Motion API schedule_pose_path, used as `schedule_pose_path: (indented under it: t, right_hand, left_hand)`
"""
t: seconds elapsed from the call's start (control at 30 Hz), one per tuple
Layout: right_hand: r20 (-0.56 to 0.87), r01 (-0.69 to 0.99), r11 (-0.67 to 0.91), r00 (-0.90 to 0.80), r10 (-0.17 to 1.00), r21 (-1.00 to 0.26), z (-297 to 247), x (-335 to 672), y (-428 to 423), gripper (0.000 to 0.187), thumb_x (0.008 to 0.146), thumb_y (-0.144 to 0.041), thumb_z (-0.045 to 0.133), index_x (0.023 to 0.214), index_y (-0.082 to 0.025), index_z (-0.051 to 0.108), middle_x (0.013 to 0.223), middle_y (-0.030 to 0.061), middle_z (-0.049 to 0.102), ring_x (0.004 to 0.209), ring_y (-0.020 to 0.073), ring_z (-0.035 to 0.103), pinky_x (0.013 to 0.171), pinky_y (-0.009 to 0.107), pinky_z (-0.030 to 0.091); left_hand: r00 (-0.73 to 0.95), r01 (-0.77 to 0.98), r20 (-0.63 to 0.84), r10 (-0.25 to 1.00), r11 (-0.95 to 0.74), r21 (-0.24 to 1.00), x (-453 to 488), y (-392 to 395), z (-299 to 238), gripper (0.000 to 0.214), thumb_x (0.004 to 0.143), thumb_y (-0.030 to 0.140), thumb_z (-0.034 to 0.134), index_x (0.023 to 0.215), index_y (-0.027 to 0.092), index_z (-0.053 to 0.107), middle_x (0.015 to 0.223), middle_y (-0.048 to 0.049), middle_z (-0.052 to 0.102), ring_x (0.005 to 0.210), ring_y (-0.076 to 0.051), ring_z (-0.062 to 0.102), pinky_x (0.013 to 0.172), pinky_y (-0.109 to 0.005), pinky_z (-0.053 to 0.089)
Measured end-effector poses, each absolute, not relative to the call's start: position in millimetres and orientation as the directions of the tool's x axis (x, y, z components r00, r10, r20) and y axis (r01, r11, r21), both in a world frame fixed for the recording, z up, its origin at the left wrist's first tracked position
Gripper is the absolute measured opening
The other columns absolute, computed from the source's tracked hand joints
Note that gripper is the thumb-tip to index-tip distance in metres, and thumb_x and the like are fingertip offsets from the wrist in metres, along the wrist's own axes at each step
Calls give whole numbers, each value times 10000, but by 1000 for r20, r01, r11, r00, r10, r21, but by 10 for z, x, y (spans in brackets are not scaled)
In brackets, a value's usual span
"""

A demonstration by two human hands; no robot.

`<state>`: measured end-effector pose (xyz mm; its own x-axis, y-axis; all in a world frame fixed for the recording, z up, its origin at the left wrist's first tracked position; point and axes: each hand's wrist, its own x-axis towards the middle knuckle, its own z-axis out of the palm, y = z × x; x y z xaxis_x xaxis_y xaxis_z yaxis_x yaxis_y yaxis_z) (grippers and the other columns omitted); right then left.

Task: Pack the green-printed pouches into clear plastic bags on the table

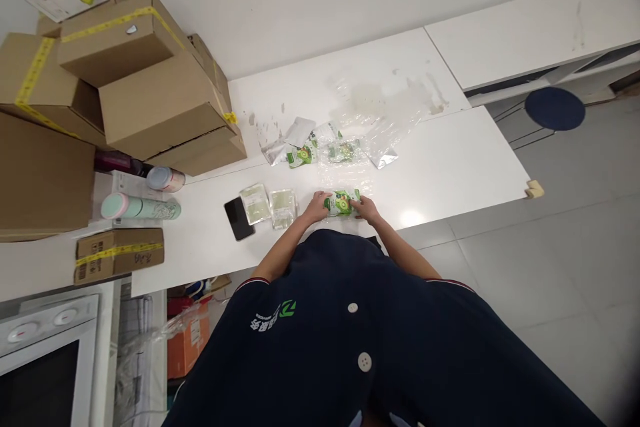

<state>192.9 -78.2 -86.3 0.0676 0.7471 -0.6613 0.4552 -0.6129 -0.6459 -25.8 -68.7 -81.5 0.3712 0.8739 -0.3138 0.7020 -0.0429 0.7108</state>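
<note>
Close in, below the navy shirt [330, 320], both forearms reach forward over the near edge of the white table [465, 167]. The left hand [316, 207] is closed on the left end of a green-and-white pouch [343, 202], and the right hand [367, 209] grips its right end, so the printed middle, with a kiwi picture, shows between them. The pouch lies crosswise, near the front edge; whether it rests on the table or is slightly raised, I cannot tell.

Left of the left hand, just beside it, lie two clear packets [284, 209], the farther one touching a black phone [239, 219]. To the right of the right hand, white tabletop runs on to a corner fitted with a beige guard [534, 189].

Directly past the pouch spreads bubble wrap [373, 140], with two more pouches [302, 155] and some silvery packets [301, 131] on or beside it. Brown stains mark the surface farther back, toward the wall [310, 7]. Cartons [165, 107] stack up at the far left, behind a mint bottle [143, 207]; a blue stool [555, 109] stands off the table's right end.
</note>
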Motion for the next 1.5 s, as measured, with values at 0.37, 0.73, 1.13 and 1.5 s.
schedule_pose_path:
  t: [0.37, 0.73, 1.13, 1.5]
  right_hand:
    - [-333, 972, -17, -63, 941, -233, -743, 1800, -958, 462, 924, -463, 491, 1310, -208, 488, 1299, 180, 503, 1142, 301, 519, 881, 404, 460]
    - [-382, 846, 423, -527, 759, -325, -696, 2234, -982, 741, 854, -344, 592, 1524, -263, 288, 1571, 91, 315, 1422, 319, 296, 1099, 506, 293]
    - [-573, 956, 145, -270, 774, -254, -472, 1973, -71, 327, 969, -372, 433, 1144, -169, 621, 1116, 162, 671, 1031, 287, 611, 827, 369, 460]
    - [-307, 826, 512, -563, 767, -235, -832, 1952, -640, 641, 856, -146, 480, 1485, -166, 359, 1591, 126, 253, 1461, 295, 220, 1159, 497, 179]
  left_hand:
    - [541, 829, -317, 779, -429, 359, -236, -1157, -872, 767, 752, 103, 608, 1472, 228, 374, 1603, -181, 167, 1485, -382, 92, 1135, -675, 47]
    - [525, 807, -288, 801, -360, 469, -171, -980, -737, 483, 905, 137, 373, 1368, 162, 506, 1470, -193, 439, 1363, -321, 412, 1123, -490, 282]
    - [180, 800, -469, 865, 148, 581, -311, -225, -732, 176, 882, 335, 531, 961, 187, 585, 982, -79, 662, 971, -232, 605, 853, -317, 442]
    - [-85, 869, -453, 887, 288, 402, -105, -280, -775, 399, 900, 345, 520, 1273, 208, 478, 1328, -198, 426, 1084, -326, 586, 857, -434, 468]
